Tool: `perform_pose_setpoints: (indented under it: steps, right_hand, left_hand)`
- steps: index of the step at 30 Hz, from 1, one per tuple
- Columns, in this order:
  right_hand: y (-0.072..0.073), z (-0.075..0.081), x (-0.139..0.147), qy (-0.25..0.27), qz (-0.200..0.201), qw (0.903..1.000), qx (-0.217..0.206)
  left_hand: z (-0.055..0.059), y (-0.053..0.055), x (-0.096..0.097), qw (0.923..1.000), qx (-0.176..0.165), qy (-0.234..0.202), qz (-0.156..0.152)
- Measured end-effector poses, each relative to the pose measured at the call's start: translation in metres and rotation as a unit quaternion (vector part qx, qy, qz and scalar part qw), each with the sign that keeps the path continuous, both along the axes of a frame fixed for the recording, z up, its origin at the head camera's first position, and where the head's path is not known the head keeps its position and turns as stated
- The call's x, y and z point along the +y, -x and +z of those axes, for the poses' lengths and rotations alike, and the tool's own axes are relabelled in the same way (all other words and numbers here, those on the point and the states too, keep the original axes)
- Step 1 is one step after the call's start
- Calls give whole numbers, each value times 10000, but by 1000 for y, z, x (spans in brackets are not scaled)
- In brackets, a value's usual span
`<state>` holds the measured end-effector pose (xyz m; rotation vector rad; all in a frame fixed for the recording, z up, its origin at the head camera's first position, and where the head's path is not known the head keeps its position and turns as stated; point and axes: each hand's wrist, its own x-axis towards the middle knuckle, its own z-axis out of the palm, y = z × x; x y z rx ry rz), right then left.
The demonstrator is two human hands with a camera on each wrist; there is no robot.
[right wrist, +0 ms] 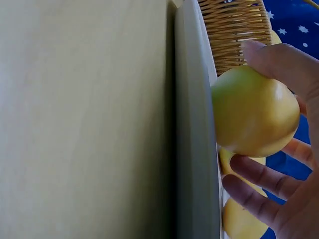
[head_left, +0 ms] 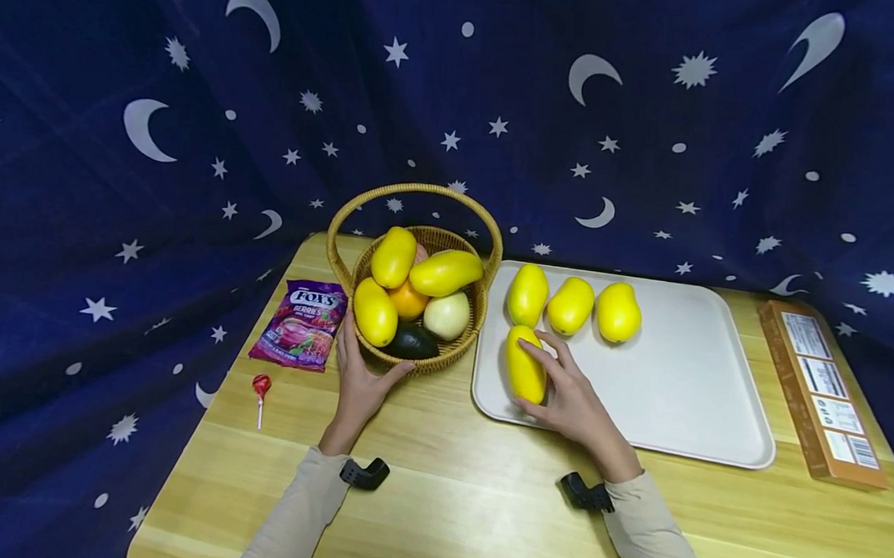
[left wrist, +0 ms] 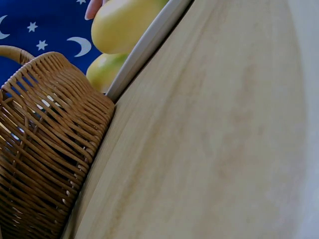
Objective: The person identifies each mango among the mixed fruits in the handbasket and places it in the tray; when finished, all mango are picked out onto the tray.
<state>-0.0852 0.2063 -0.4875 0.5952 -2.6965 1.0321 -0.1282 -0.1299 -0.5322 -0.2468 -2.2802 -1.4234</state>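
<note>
My right hand (head_left: 572,398) holds a yellow mango (head_left: 525,367) at the left front of the white tray (head_left: 682,389), thumb on its near end and fingers over its far side. In the right wrist view this mango (right wrist: 256,112) looks greenish near the thumb, and the lower fingers are spread. Behind it on the tray lie three more mangoes (head_left: 571,306) in a row. My left hand (head_left: 360,383) rests against the left front of a wicker basket (head_left: 443,364), fingers extended along its side and thumb stretched toward the front. The left wrist view shows the basket's woven wall (left wrist: 50,144) but not that hand.
Inside the basket are three mangoes, an orange (head_left: 408,301), a pale round fruit (head_left: 447,316) and a dark green avocado (head_left: 412,342). A purple candy bag (head_left: 300,324) and a red lollipop (head_left: 262,385) lie left. A brown box (head_left: 820,395) lies right of the tray.
</note>
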Motion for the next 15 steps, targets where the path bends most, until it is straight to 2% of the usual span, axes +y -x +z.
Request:
perform_pose_setpoints:
  steps: [7,15]
  right_hand:
    - [1,2,0,-384,9,9993,34]
    - [1,4,-4,-884,25,9956,300]
  left_hand:
    - [0,0,0,10000,-72,-33,18]
    - [0,0,0,10000,1,2,15]
